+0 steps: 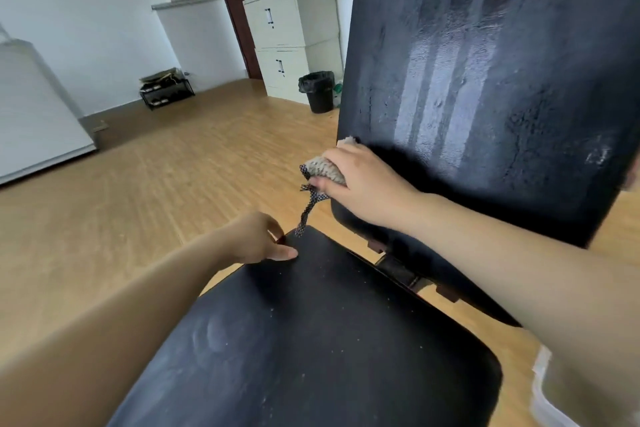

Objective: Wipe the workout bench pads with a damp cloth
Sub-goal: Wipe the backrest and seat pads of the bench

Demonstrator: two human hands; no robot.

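Two black pads are here, a back pad (pixel 502 62) and a seat pad (pixel 311 340), with one cloth (pixel 323 168). The right hand (pixel 363 184) squeezes the bunched cloth against the back pad's lower left edge, and one end dangles. The left hand (pixel 259 239) curls round the seat pad's far corner. Wide wood floor (pixel 173 184) lies to the left, with a bin (pixel 318 92) far off.

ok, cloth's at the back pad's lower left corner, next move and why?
Probably sweep the right hand and its beige knitted cloth up the left strip of the black padded backrest: wet streaks shine mid-pad only; that strip looks dull.
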